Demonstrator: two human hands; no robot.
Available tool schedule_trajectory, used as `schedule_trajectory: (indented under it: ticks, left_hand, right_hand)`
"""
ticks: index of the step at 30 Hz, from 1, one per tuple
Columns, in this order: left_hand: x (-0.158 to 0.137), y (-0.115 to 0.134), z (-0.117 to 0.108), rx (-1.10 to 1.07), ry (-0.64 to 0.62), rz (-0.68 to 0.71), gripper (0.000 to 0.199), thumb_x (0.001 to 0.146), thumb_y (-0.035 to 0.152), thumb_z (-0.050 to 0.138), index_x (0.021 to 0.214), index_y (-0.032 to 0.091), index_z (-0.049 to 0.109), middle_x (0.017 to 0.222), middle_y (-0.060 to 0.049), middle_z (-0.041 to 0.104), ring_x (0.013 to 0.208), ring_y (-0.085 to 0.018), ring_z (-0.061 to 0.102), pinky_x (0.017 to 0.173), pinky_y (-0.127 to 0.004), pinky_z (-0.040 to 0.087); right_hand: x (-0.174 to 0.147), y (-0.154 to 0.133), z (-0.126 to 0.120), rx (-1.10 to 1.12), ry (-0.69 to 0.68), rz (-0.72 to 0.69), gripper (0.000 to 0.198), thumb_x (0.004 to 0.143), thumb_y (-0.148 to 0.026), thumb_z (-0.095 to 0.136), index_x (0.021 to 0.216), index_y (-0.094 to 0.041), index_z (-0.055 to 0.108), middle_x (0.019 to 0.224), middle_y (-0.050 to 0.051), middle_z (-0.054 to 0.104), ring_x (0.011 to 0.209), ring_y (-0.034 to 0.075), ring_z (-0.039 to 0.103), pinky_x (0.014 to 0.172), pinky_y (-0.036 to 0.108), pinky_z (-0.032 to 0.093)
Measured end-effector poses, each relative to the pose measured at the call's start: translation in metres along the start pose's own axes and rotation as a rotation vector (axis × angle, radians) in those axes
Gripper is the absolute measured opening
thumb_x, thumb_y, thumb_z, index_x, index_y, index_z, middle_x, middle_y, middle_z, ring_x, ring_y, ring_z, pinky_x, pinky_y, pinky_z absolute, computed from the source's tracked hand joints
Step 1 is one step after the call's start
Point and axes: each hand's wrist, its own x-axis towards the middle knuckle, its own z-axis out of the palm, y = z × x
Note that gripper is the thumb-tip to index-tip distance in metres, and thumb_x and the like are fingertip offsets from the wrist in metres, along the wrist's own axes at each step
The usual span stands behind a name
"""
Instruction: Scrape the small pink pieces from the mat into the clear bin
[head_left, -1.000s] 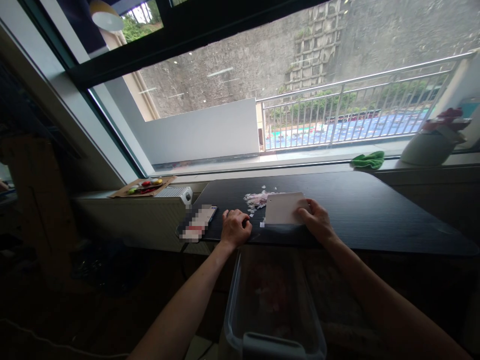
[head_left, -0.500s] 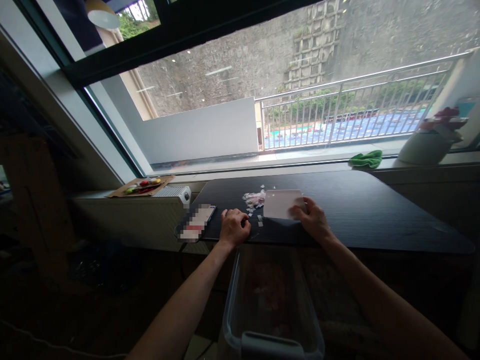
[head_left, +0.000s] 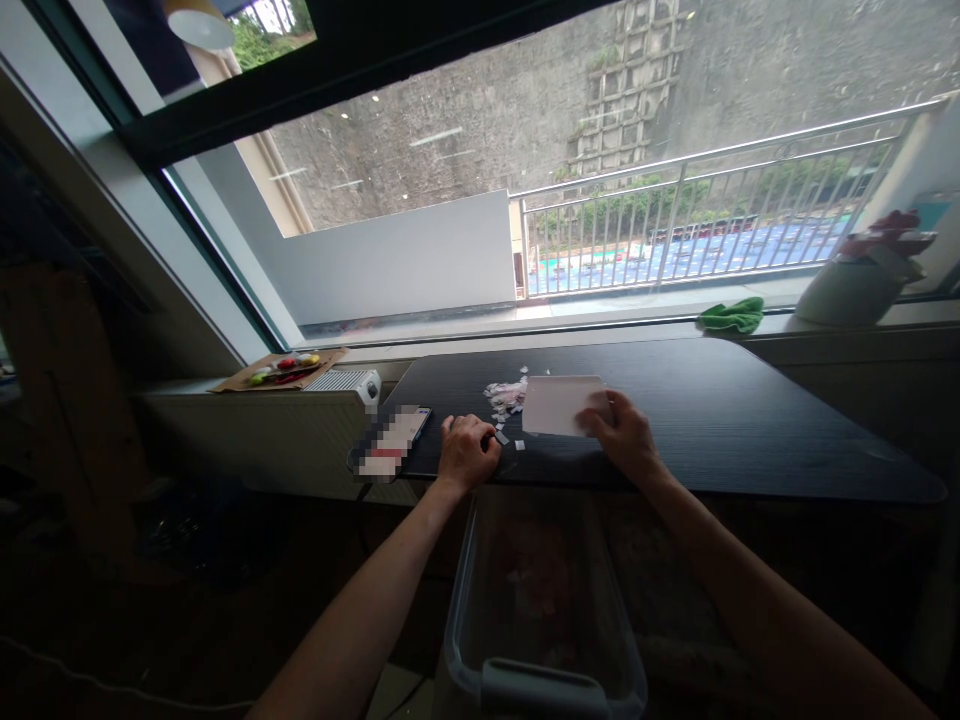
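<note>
My right hand grips the right side of a thin, pale rectangular card, held tilted just over the dark table. Left of the card lies a small heap of torn paper scraps. My left hand rests at the table's near edge with its fingers curled; whatever they may hold is hidden. A small grey scrap sits right at its fingertips, and a loose white scrap lies a little farther right. Below the edge stands a clear plastic bin with dim, pinkish contents.
The dark table stands against the window. A phone, partly blurred out, lies at its left end. A radiator with a cardboard piece on top is farther left. A green cloth lies on the sill beside a pale container.
My right hand has shifted the card slightly left, toward the scraps. One grey scrap is now beside my left fingertips. My left hand has hardly moved.
</note>
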Motion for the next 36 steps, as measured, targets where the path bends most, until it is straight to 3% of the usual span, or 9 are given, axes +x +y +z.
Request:
schedule_trajectory:
  ticks: [4, 10, 15, 17, 22, 27, 31, 36]
  left_hand:
    - [0.000, 0.000, 0.000, -0.001, -0.001, -0.003, 0.015, 0.077, 0.020, 0.053, 0.080, 0.022, 0.068, 0.087, -0.004, 0.067, 0.093, -0.022, 0.058, 0.104, -0.047, 0.030]
    - [0.000, 0.002, -0.002, 0.002, -0.009, -0.016, 0.015, 0.076, 0.020, 0.054, 0.080, 0.022, 0.068, 0.088, -0.004, 0.067, 0.094, -0.022, 0.059, 0.105, -0.046, 0.029]
    - [-0.001, 0.002, -0.002, -0.004, -0.003, -0.014, 0.016, 0.076, 0.020, 0.053, 0.080, 0.023, 0.068, 0.088, -0.004, 0.067, 0.094, -0.022, 0.059, 0.107, -0.048, 0.028]
    - [-0.001, 0.002, -0.002, -0.006, 0.007, -0.012, 0.016, 0.076, 0.020, 0.053, 0.080, 0.022, 0.068, 0.089, -0.004, 0.067, 0.094, -0.022, 0.059, 0.108, -0.048, 0.026]
    - [-0.002, 0.003, -0.001, 0.001, 0.030, -0.001, 0.016, 0.076, 0.020, 0.053, 0.081, 0.023, 0.067, 0.090, -0.003, 0.067, 0.094, -0.022, 0.059, 0.108, -0.049, 0.025]
    - [-0.003, 0.003, -0.001, 0.000, 0.027, -0.006, 0.016, 0.076, 0.020, 0.052, 0.081, 0.023, 0.067, 0.089, -0.004, 0.066, 0.095, -0.023, 0.058, 0.109, -0.049, 0.024]
    - [-0.002, 0.003, -0.001, 0.004, 0.025, -0.003, 0.016, 0.077, 0.020, 0.052, 0.082, 0.022, 0.068, 0.088, -0.004, 0.065, 0.094, -0.023, 0.058, 0.109, -0.049, 0.025]
    - [-0.002, 0.004, -0.001, 0.000, 0.036, -0.012, 0.015, 0.076, 0.020, 0.053, 0.080, 0.022, 0.067, 0.090, -0.004, 0.066, 0.094, -0.023, 0.059, 0.108, -0.049, 0.025]
  right_hand:
    - [-0.003, -0.006, 0.000, 0.066, -0.100, -0.026, 0.035, 0.066, -0.039, 0.060, 0.094, -0.018, 0.057, 0.076, 0.005, 0.068, 0.066, 0.020, 0.063, 0.063, 0.036, 0.053]
    - [-0.003, -0.010, -0.004, -0.110, 0.077, -0.004, 0.033, 0.066, -0.036, 0.054, 0.092, -0.017, 0.060, 0.079, 0.006, 0.067, 0.068, 0.021, 0.060, 0.063, 0.035, 0.050]
    - [-0.003, -0.009, -0.006, -0.137, 0.014, -0.012, 0.035, 0.066, -0.036, 0.053, 0.095, -0.017, 0.061, 0.076, 0.005, 0.066, 0.066, 0.020, 0.059, 0.061, 0.033, 0.049]
    - [-0.002, -0.007, -0.016, -0.184, 0.023, -0.005, 0.034, 0.066, -0.035, 0.054, 0.094, -0.018, 0.062, 0.076, 0.005, 0.066, 0.066, 0.020, 0.059, 0.062, 0.033, 0.049]
    - [0.006, -0.008, -0.043, -0.328, 0.198, 0.014, 0.035, 0.068, -0.035, 0.056, 0.097, -0.018, 0.062, 0.076, 0.006, 0.065, 0.068, 0.023, 0.059, 0.065, 0.037, 0.047]
    - [0.011, -0.018, -0.023, -0.205, 0.087, -0.029, 0.033, 0.072, -0.038, 0.057, 0.098, -0.019, 0.060, 0.078, 0.006, 0.067, 0.069, 0.022, 0.061, 0.063, 0.035, 0.048]
    - [0.014, -0.014, -0.003, -0.233, 0.013, -0.051, 0.031, 0.074, -0.036, 0.055, 0.100, -0.019, 0.060, 0.079, 0.006, 0.067, 0.070, 0.022, 0.061, 0.065, 0.035, 0.048]
    - [0.015, -0.012, -0.023, -0.325, 0.114, 0.017, 0.031, 0.070, -0.034, 0.056, 0.096, -0.018, 0.062, 0.074, 0.004, 0.065, 0.066, 0.021, 0.058, 0.062, 0.034, 0.046]
